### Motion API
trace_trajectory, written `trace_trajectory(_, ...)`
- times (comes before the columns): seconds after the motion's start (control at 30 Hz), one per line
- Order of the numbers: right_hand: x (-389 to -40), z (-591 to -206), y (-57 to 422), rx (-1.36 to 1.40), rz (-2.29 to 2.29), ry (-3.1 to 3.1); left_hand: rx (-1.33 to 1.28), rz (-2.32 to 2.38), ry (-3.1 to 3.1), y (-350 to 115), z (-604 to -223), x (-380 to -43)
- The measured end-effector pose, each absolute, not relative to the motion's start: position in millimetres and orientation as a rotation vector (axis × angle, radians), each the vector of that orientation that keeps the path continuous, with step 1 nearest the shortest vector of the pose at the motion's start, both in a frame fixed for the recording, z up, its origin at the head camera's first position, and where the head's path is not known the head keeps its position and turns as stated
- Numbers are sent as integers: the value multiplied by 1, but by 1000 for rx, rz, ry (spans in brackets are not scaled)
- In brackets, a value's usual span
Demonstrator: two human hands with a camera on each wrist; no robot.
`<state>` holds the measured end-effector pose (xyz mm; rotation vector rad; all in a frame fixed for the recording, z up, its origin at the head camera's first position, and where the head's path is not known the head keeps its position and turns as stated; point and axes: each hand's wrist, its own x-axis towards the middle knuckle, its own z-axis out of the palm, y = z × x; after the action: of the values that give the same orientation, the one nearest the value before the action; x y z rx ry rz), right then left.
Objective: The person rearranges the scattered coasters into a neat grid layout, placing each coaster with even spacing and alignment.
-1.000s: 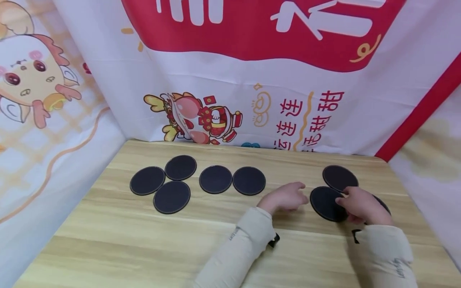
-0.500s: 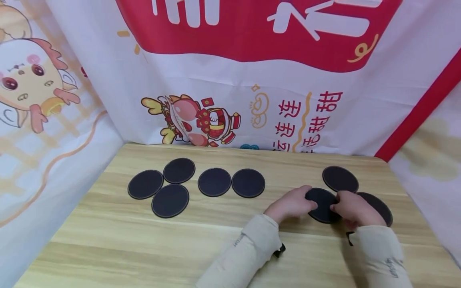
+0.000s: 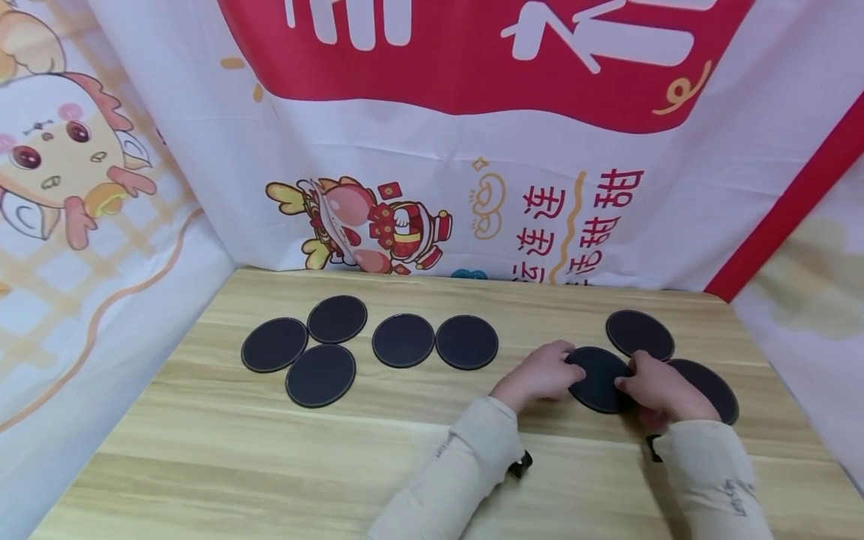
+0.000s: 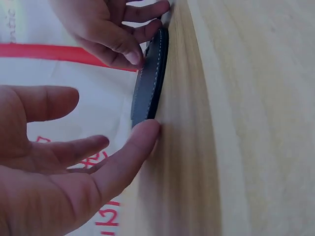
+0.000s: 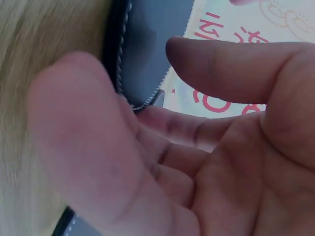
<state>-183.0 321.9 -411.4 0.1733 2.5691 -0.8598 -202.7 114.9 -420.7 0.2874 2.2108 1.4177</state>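
Observation:
A round black coaster (image 3: pixel 599 381) with a stitched border lies between my two hands. My right hand (image 3: pixel 664 386) pinches its right edge, thumb over the face and other fingertips at the rim. My left hand (image 3: pixel 542 371) is at the left edge; in the left wrist view one straight fingertip (image 4: pixel 149 129) touches the rim, while its other fingers are spread apart. Behind the right hand lie two more black coasters, one at the back (image 3: pixel 640 334) and one partly covered by that hand (image 3: pixel 709 390).
Three coasters sit close together at the left, with a front one (image 3: pixel 320 375) among them. A touching pair, including a right-hand coaster (image 3: pixel 467 342), lies mid-table. Printed cloth (image 3: pixel 405 142) hangs behind the wooden table (image 3: pixel 270 465) and along both sides.
My left hand has moved right to the coaster's edge. The coaster has shifted a little left with the right hand at its rim, away from the two others on the right.

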Motion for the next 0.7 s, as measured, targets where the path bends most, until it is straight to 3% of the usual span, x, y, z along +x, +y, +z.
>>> trace_trajectory(0.2,-182,-417,322,136,-1117,2503,122,1682,2029,111,-432,-215)
trace_trajectory(0.7,-195,-410,288,16,-1808,2261,247,1894,2026,64,-422,-242)
